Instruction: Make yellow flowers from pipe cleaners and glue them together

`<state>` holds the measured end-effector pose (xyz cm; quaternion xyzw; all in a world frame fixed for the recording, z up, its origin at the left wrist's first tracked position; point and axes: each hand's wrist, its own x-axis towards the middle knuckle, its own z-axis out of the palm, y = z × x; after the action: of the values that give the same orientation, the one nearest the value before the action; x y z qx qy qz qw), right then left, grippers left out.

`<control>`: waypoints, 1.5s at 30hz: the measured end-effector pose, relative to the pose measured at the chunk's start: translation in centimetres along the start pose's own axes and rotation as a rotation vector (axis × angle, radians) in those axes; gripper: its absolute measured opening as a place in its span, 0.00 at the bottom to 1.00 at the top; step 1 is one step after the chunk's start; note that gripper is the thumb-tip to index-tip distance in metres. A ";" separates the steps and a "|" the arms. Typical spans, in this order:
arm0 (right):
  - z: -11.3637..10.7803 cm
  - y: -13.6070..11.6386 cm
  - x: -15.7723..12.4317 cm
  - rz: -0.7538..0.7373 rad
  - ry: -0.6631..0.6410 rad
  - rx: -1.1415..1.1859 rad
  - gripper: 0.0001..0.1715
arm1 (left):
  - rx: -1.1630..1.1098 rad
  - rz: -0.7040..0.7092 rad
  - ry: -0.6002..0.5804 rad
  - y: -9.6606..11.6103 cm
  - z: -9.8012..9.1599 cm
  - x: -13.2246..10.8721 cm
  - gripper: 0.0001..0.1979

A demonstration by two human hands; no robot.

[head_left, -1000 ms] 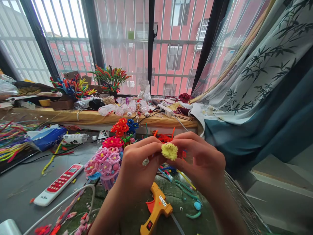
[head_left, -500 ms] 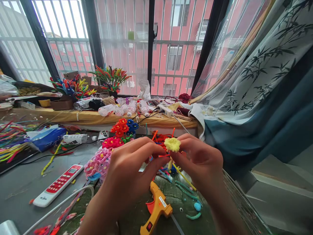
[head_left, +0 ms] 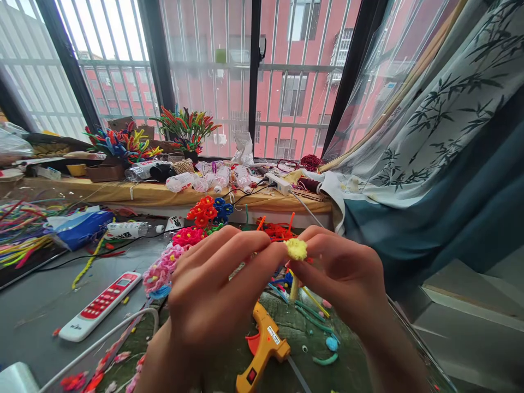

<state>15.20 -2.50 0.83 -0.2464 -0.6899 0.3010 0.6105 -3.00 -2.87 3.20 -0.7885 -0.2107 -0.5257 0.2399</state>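
A small fuzzy yellow pipe-cleaner flower [head_left: 297, 249] is raised above the work surface, its short pale stem hanging below. My right hand [head_left: 344, 273] pinches it between thumb and fingers from the right. From the left, my left hand [head_left: 221, 284] is closed with its index fingertip against the flower's edge; its thumb is hidden behind the fingers. Beneath my hands lies an orange glue gun [head_left: 266, 344] with a grey glue stick at its back. Pieces of teal pipe cleaner [head_left: 313, 314] and a small blue pompom [head_left: 332, 343] lie to its right.
Pink pipe-cleaner flowers [head_left: 161, 273] and red ones [head_left: 202, 211] stand behind my left hand. A white remote [head_left: 102, 305] and a looping white cable [head_left: 118, 325] are on the left. Bottles and a power strip [head_left: 279, 184] lie along the windowsill.
The yellow flower has shifted slightly right and down and is tilted. My left hand has turned, its index finger now over the flower's left edge. The right hand moved slightly right.
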 end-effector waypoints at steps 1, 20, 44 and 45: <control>-0.1 0.0 0.0 -0.002 -0.009 0.000 0.09 | -0.007 0.005 -0.008 -0.1 0.0 -0.1 0.05; -0.4 0.0 0.1 -0.068 -0.066 -0.040 0.12 | -0.040 -0.025 0.017 0.4 0.0 0.0 0.05; 0.0 0.6 -0.1 -0.319 0.136 -0.181 0.17 | 0.070 0.065 0.029 0.8 -0.6 -0.4 0.06; 0.1 0.6 -0.2 -0.314 0.130 -0.175 0.18 | 0.079 0.065 0.025 0.8 -0.6 -0.4 0.07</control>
<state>15.14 -2.22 0.32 -0.2067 -0.7023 0.1244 0.6697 -3.08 -3.91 2.86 -0.7782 -0.2023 -0.5189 0.2904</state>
